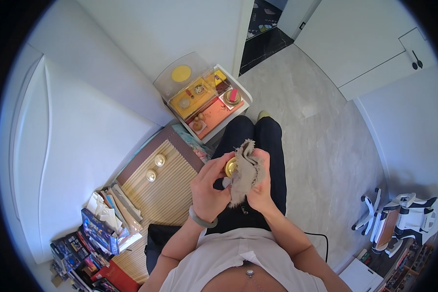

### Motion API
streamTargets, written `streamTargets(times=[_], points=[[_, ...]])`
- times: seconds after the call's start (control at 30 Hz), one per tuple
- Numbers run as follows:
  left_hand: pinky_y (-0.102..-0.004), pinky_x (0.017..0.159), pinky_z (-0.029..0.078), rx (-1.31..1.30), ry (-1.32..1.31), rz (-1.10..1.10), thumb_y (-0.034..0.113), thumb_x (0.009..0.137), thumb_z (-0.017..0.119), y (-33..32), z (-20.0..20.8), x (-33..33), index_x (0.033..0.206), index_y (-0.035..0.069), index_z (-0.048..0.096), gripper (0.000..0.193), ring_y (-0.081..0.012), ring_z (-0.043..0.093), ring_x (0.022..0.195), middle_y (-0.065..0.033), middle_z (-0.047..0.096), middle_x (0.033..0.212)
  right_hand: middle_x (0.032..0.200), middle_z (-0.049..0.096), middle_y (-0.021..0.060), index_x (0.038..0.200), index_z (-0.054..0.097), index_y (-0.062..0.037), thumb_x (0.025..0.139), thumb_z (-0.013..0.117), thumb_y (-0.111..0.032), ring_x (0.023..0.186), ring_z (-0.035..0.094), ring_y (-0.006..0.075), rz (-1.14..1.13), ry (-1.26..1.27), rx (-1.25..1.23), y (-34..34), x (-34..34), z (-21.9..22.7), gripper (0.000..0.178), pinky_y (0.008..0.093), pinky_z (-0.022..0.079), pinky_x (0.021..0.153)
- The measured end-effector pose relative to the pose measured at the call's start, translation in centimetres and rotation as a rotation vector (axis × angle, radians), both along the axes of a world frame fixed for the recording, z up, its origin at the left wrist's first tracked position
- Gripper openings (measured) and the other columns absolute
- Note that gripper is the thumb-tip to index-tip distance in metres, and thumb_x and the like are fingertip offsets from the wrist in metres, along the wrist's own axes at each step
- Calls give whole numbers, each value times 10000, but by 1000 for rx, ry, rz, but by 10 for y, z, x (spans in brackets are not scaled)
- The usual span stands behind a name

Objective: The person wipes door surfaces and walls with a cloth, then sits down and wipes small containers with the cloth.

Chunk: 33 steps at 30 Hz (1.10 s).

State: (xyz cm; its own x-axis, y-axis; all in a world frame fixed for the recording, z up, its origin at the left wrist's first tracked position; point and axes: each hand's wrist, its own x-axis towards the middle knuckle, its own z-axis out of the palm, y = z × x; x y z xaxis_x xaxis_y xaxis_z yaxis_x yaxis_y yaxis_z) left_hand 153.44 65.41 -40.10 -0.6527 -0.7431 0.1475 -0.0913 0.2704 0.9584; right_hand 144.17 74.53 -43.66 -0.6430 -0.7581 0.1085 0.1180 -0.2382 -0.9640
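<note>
Over my lap, my left hand [207, 189] grips a small, round, shiny gold-coloured metal piece [230, 167] by its edge. A frayed grey-beige cloth [247, 176] lies bunched against that piece and covers its right side. My right hand [261, 181] is closed around the cloth from the right, its fingers partly hidden behind the folds. To the left, two small round shiny metal pieces [152, 174] rest on a ribbed tan mat [175, 192]. Their exact kind I cannot make out.
Ahead stands a white cabinet [248, 100] bearing a raised clear cover [163, 78] and small items on yellow and orange surfaces. Boxes and papers [100, 228] pile up at the lower left. A white-and-black chair [413, 214] is at the right on the grey floor [321, 146].
</note>
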Motion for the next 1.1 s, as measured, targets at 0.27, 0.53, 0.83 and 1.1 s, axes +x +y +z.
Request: streamTargets(times=[0.27, 0.53, 0.83, 1.1], points=[[-328, 750, 541, -81, -72, 16, -49, 652, 728, 5, -3, 0, 1183, 44, 625, 549, -279, 653, 867, -110, 629, 1040, 1154, 523, 68, 1261, 400, -4, 839, 578, -8, 1089, 525, 158, -76, -327, 54, -8, -7, -9, 458, 297, 436, 940], [-322, 755, 540, -325, -90, -36, -44, 655, 719, 6, -2, 5, 1172, 23, 621, 530, -280, 648, 860, -111, 618, 1045, 1119, 489, 71, 1159, 414, -21, 748, 507, 93, 1020, 503, 154, -151, 103, 149, -15, -8, -1, 436, 275, 416, 919], [-291, 765, 545, -95, 4, 71, -56, 665, 730, -8, 0, 2, 1193, 43, 622, 549, -237, 657, 897, -109, 628, 1070, 1300, 450, 89, 1374, 281, -58, 766, 620, -38, 1205, 453, 174, 94, -414, -110, -7, -1, -7, 696, 313, 368, 1025], [-308, 777, 543, -248, -29, -30, -75, 662, 680, 0, -6, 7, 1190, 22, 616, 541, -256, 649, 906, -113, 626, 1055, 1054, 482, 44, 1104, 431, -42, 758, 561, 44, 972, 489, 118, -176, -23, 34, -19, 6, -4, 380, 258, 427, 866]])
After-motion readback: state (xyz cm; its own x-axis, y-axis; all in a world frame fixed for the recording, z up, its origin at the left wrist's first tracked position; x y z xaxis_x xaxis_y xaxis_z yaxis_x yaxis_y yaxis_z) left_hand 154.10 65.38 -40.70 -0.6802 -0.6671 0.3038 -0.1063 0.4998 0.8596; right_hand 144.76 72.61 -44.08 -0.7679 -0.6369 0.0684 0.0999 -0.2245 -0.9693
